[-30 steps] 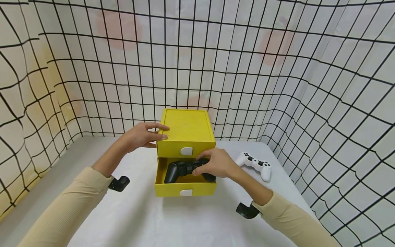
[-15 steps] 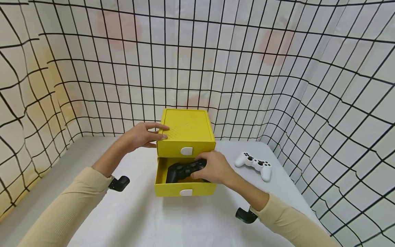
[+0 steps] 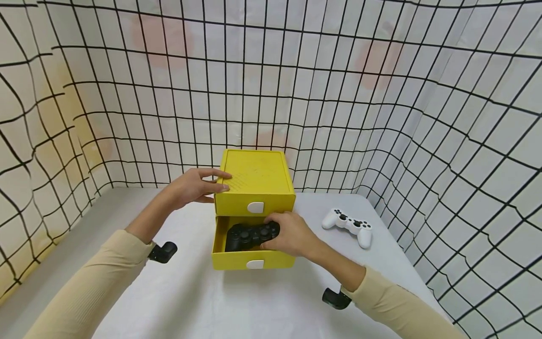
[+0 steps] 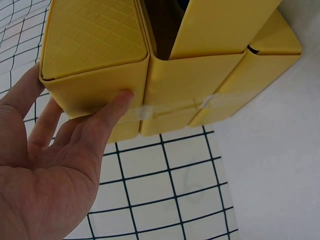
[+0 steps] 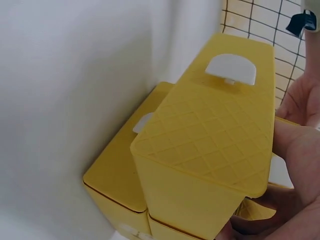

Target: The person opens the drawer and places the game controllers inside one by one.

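Note:
A yellow drawer box (image 3: 258, 172) stands mid-table in the head view. Its middle drawer (image 3: 228, 260) is pulled out, with a white tab on the front. Inside that drawer lies a black game controller (image 3: 245, 238). My right hand (image 3: 294, 233) grips the controller's right end, thumb on the near side; the hand hides that end. My left hand (image 3: 195, 187) rests on the box's upper left edge, fingers extended, some on top and some against the side. The right wrist view shows the drawer front (image 5: 200, 135) but not the controller.
A white game controller (image 3: 351, 226) lies on the white table (image 3: 262, 306) to the right of the box. Black-grid netting (image 3: 262, 84) stands behind and along both sides. In the left wrist view, a lower drawer (image 4: 275, 37) sits beneath the pulled-out one.
The black controller has shifted left and settled lower and flatter in the drawer, my right hand moving with it. My left hand and the box have stayed in place.

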The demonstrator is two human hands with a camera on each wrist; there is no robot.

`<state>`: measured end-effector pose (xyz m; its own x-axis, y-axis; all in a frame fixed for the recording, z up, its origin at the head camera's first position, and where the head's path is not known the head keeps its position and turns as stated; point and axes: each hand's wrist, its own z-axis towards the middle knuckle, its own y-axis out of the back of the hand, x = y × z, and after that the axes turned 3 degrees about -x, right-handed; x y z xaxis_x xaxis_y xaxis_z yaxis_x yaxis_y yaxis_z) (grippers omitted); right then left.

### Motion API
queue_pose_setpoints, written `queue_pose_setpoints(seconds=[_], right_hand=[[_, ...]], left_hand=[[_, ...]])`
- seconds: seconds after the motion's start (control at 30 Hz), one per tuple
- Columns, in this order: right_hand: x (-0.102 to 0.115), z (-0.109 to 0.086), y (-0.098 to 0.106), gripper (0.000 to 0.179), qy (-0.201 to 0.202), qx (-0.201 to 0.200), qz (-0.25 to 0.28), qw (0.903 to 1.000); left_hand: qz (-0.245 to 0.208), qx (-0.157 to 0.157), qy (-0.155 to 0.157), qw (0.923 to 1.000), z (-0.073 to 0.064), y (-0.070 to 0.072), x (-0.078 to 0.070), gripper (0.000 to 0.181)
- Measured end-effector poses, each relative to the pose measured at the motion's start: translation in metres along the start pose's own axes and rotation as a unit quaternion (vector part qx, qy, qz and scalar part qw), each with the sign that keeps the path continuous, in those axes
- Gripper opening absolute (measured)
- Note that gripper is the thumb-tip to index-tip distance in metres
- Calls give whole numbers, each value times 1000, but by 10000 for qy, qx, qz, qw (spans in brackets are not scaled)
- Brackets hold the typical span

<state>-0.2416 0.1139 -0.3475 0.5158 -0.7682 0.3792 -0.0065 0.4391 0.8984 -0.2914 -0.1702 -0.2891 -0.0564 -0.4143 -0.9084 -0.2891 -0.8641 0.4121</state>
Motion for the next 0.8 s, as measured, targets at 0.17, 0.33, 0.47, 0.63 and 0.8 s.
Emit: queue_pose_setpoints(seconds=[0.17, 0.33, 0.47, 0.63, 0.8], right_hand=[[-2, -1, -2, 46, 75, 37, 5, 10000], [-2, -1, -2, 47, 156, 82, -31, 9998], [-2, -1, -2, 48, 197, 113, -75, 9997], [-1, 0, -2, 49, 167, 202, -159, 9995], [0, 0, -1, 50, 143, 302, -212, 9992]], left_hand=[[-16, 28, -1, 10000, 0, 0, 0, 48], [-36, 15, 17, 10000, 0, 0, 0, 48], [-60, 24, 23, 10000, 1, 0, 1, 48], [-46, 25, 22, 10000, 1, 0, 1, 48], [-60, 33, 15, 10000, 1, 1, 2, 49]])
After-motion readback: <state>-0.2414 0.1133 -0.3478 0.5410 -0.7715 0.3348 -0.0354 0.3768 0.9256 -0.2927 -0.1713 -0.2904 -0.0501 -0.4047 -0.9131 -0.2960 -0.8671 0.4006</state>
